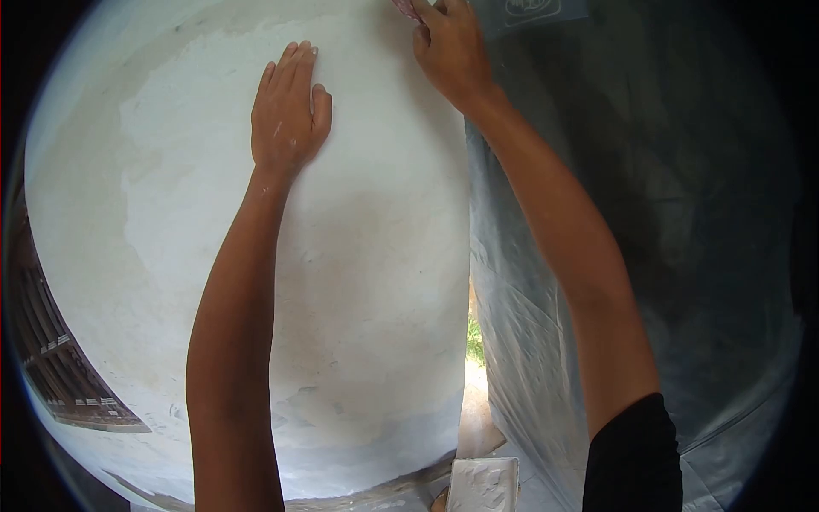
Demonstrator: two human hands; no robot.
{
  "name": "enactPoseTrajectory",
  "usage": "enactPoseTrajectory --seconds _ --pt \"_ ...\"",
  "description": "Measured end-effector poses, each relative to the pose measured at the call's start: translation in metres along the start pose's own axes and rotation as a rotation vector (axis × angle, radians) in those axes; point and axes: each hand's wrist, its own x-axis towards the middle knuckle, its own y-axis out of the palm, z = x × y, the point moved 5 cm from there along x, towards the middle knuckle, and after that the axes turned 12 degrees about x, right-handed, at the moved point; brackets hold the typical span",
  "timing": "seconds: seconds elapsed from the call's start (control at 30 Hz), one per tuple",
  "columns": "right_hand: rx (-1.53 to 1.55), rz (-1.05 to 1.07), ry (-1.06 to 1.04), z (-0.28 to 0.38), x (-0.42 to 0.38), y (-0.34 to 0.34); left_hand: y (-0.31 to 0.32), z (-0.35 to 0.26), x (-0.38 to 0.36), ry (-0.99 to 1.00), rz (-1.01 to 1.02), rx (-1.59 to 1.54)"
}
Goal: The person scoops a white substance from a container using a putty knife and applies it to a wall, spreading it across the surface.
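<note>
My left hand [290,119] lies flat on the whitish wall surface [367,256], fingers pointing up and the thumb a little apart, with small pale specks on its skin. Higher up and to the right, at the top edge of the view, my right hand [448,43] has its fingers closed around a small pinkish object [407,8]. That object is partly cut off by the frame, so I cannot make out what it is. It is close to the wall's right edge.
Dark translucent plastic sheeting [682,213] hangs on the right. A rectangular tray [484,486] with whitish material sits at the bottom centre. Dark slatted woodwork [64,358] shows at the left. Greenery appears through a narrow gap beside the wall.
</note>
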Motion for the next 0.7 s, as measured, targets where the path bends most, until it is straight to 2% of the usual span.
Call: enactPoseTrajectory --seconds 0.07,0.13,0.23,0.37,0.43,0.53,0.57,0.6,0.67,0.7 --pt "-0.003 0.010 0.022 -0.009 0.012 0.008 0.000 0.001 -0.001 -0.009 0.008 -0.011" --pt "-0.154 0.076 -0.021 -0.015 0.018 0.018 0.000 0.001 -0.002 -0.010 0.004 -0.013" --pt "-0.246 0.150 -0.054 -0.010 -0.011 0.033 0.000 0.001 0.000 -0.009 -0.004 -0.015" --pt "-0.076 0.185 -0.027 0.023 -0.037 0.005 0.002 -0.003 0.000 0.032 0.026 -0.025" --pt "0.198 -0.011 0.174 0.016 -0.030 -0.018 0.002 -0.002 0.001 0.025 0.031 -0.025" --pt "0.134 -0.022 0.233 -0.029 -0.003 -0.019 0.003 -0.003 -0.001 0.016 0.038 -0.036" --pt "0.434 -0.044 0.525 -0.048 0.000 -0.010 0.003 -0.002 0.000 0.011 0.038 -0.040" --pt "0.432 -0.043 0.516 -0.052 0.007 -0.010 0.003 -0.001 0.000 0.007 0.030 -0.039" --pt "0.058 0.044 0.349 -0.049 0.018 -0.011 0.004 -0.001 -0.001 0.009 0.044 -0.045" --pt "0.058 0.046 0.344 -0.049 0.019 -0.008 0.003 0.000 0.000 0.005 0.042 -0.045"
